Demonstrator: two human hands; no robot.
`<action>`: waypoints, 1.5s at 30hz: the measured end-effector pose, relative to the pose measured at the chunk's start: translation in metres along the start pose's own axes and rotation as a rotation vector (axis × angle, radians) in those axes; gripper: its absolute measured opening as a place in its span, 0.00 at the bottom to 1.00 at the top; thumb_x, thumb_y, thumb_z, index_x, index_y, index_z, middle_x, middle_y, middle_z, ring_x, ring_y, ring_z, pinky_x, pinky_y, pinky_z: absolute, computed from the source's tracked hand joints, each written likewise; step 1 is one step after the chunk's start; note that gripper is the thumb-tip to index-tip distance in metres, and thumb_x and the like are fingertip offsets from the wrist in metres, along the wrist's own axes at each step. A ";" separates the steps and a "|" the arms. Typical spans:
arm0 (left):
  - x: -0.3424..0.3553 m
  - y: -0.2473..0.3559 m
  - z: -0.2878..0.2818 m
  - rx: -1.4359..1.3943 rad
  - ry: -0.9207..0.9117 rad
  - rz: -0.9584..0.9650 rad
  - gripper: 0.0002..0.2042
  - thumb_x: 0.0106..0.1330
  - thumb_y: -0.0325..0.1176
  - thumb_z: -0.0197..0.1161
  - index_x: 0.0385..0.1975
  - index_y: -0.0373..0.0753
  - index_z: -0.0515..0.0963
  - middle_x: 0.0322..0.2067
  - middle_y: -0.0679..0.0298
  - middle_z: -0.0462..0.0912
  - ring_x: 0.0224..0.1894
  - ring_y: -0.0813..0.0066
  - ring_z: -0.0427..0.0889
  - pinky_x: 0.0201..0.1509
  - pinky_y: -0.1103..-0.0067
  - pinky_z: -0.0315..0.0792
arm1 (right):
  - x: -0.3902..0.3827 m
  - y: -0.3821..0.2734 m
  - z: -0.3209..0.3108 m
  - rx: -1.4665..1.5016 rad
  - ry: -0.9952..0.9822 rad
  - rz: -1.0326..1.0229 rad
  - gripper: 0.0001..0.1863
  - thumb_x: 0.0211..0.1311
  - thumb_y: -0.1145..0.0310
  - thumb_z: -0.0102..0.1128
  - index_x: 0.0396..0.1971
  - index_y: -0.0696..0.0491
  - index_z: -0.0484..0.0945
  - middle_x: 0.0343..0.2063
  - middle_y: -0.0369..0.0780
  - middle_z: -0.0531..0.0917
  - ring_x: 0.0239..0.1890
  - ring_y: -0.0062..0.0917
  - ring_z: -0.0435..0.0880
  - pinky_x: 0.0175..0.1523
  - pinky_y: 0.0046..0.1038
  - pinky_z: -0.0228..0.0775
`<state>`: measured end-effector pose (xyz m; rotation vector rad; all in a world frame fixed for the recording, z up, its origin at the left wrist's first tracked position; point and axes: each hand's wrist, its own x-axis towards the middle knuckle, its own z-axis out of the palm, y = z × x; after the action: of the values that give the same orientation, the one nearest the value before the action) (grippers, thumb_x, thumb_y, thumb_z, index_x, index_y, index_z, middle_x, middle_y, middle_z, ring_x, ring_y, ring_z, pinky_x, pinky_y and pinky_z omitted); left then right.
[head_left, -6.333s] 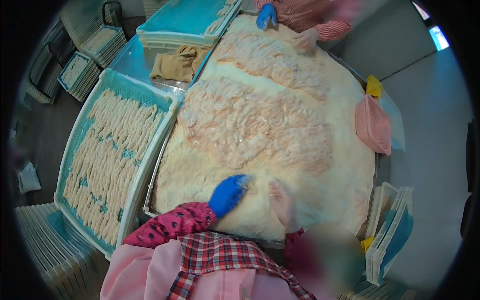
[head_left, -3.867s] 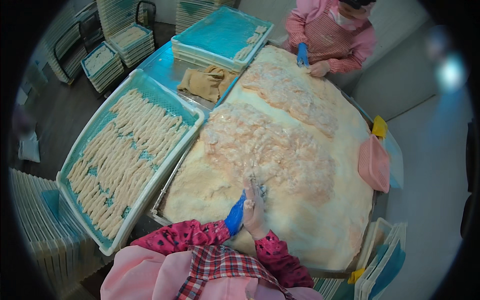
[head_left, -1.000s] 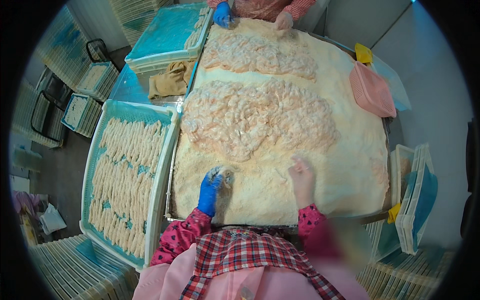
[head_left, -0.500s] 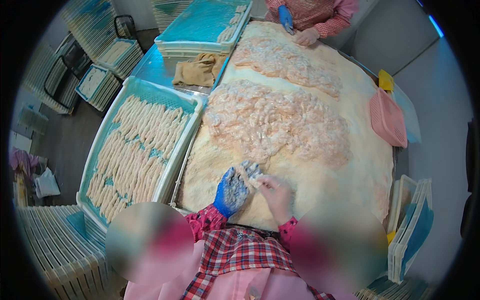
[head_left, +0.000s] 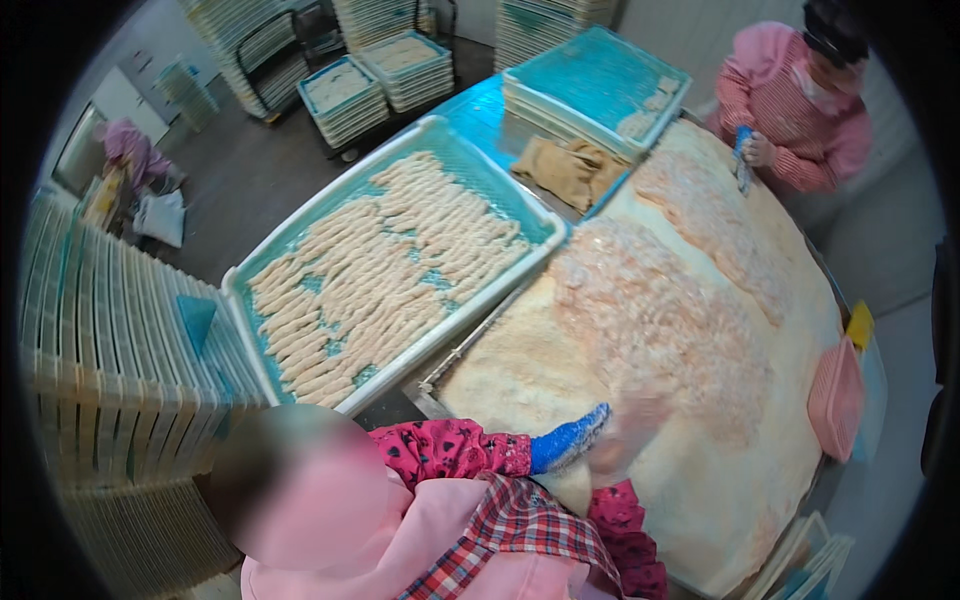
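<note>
My left hand [head_left: 570, 438], in a blue glove dusted with pale crumbs, is seen edge-on over the near part of the table. Its fingers look stretched out together, and I see nothing held in it; its palm side is mostly hidden. Just right of it, my right hand [head_left: 630, 435] is smeared by motion, so its fingers cannot be made out. Beyond both hands lies a heap of raw pinkish meat pieces [head_left: 665, 325] on a bed of pale crumbs [head_left: 520, 360]. Left of the table, coated meat strips [head_left: 360, 270] lie in rows in a white-rimmed tray [head_left: 490, 310] with teal mesh.
A tan cloth [head_left: 568, 172] and a mostly bare teal tray [head_left: 590, 85] are at the back. A co-worker [head_left: 795, 110] stands at the far right. A pink basket [head_left: 837, 400] sits at the table's right edge. Stacked trays [head_left: 130, 330] rise at left.
My view has swung left. Before, my hands were together with a pale strip between them; now the left hand is turned edge-on, the right is moving fast, and that strip is out of sight.
</note>
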<state>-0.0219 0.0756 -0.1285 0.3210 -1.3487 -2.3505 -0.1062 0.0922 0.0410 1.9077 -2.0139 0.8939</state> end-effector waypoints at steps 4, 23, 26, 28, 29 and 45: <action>0.015 -0.015 0.007 -0.158 0.111 -0.032 0.25 0.72 0.37 0.41 0.65 0.36 0.49 0.66 0.62 0.52 0.67 0.73 0.51 0.70 0.77 0.43 | 0.002 -0.008 -0.001 0.063 -0.106 -0.077 0.34 0.67 0.48 0.19 0.61 0.58 0.59 0.65 0.48 0.53 0.69 0.43 0.43 0.68 0.50 0.28; -0.014 0.166 -0.004 -0.774 0.532 -0.145 0.20 0.69 0.44 0.47 0.53 0.36 0.68 0.42 0.60 0.76 0.38 0.74 0.75 0.47 0.78 0.70 | 0.102 0.129 -0.002 -0.160 -0.077 0.221 0.18 0.46 0.75 0.57 0.42 0.56 0.73 0.36 0.46 0.77 0.43 0.42 0.73 0.48 0.37 0.65; -0.020 0.199 -0.035 -0.884 0.434 -0.008 0.20 0.70 0.42 0.46 0.56 0.37 0.65 0.49 0.59 0.73 0.45 0.72 0.74 0.52 0.78 0.68 | 0.129 0.153 0.027 -0.214 -0.073 0.030 0.14 0.44 0.76 0.57 0.36 0.56 0.74 0.29 0.45 0.77 0.35 0.41 0.75 0.42 0.38 0.67; -0.014 0.251 -0.060 -0.940 0.634 0.135 0.20 0.69 0.40 0.50 0.55 0.35 0.65 0.45 0.63 0.74 0.40 0.75 0.74 0.48 0.78 0.71 | 0.130 0.170 0.024 -0.272 -0.145 0.009 0.12 0.44 0.76 0.56 0.33 0.55 0.74 0.27 0.45 0.76 0.33 0.40 0.75 0.39 0.38 0.67; -0.010 0.275 -0.082 -1.279 0.707 0.305 0.20 0.66 0.38 0.54 0.53 0.33 0.66 0.44 0.63 0.75 0.40 0.74 0.75 0.49 0.78 0.71 | 0.132 0.177 0.018 -0.348 -0.184 0.011 0.10 0.45 0.76 0.56 0.32 0.55 0.74 0.26 0.45 0.76 0.32 0.40 0.76 0.39 0.38 0.67; -0.145 0.404 -0.420 0.629 1.140 0.205 0.26 0.71 0.50 0.37 0.53 0.34 0.71 0.51 0.57 0.75 0.53 0.70 0.73 0.63 0.78 0.59 | 0.157 0.164 0.021 -0.312 -0.247 0.136 0.12 0.43 0.76 0.59 0.33 0.55 0.74 0.28 0.44 0.76 0.34 0.40 0.75 0.41 0.37 0.66</action>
<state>0.3662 -0.3622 0.0073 1.3543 -1.3052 -1.0923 -0.2792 -0.0541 0.0667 1.7944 -2.2856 0.3521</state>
